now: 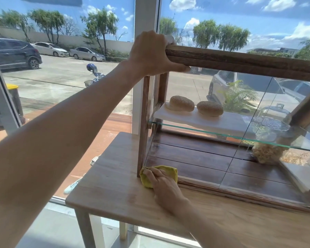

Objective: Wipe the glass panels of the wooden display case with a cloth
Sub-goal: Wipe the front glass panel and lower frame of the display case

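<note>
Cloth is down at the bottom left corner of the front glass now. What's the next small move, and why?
Probably sweep the yellow cloth rightward along the bottom edge of the front glass panel. The right hand presses it at the lower left corner, so most of the pane lies to its right, while the left hand steadies the display case by gripping its top wooden rail.

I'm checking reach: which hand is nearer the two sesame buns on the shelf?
Left. The left hand grips the case's top rail just above the sesame buns; the right hand presses the yellow cloth down at the bottom corner.
</note>
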The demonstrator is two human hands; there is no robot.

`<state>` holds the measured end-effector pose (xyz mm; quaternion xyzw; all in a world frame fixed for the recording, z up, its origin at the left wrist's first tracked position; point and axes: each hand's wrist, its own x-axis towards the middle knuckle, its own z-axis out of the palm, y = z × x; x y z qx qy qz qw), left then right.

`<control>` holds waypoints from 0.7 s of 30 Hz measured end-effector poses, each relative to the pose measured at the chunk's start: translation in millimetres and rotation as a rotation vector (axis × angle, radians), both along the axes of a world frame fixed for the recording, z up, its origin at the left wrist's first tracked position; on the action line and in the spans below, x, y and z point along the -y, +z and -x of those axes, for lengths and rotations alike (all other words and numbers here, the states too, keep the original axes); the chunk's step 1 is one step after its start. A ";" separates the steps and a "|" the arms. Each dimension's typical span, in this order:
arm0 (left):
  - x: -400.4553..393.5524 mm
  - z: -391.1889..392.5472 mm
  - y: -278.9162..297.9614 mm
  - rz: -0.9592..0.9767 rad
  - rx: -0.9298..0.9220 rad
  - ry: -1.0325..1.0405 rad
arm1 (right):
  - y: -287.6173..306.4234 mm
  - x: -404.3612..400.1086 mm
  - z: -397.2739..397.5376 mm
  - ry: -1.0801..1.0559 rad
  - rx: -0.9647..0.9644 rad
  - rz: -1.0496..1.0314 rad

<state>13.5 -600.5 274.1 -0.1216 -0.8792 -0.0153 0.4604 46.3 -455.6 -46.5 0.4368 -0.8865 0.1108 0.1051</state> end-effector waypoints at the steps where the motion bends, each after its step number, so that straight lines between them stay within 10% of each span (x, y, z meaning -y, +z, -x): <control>1: 0.1 0.6 -0.4 -0.003 -0.003 -0.002 | -0.4 -0.2 0.9 0.005 -0.004 -0.007; 21: -0.5 -5.6 -0.5 0.005 -0.001 -0.021 | 15.7 -28.8 1.3 -0.030 0.000 -0.168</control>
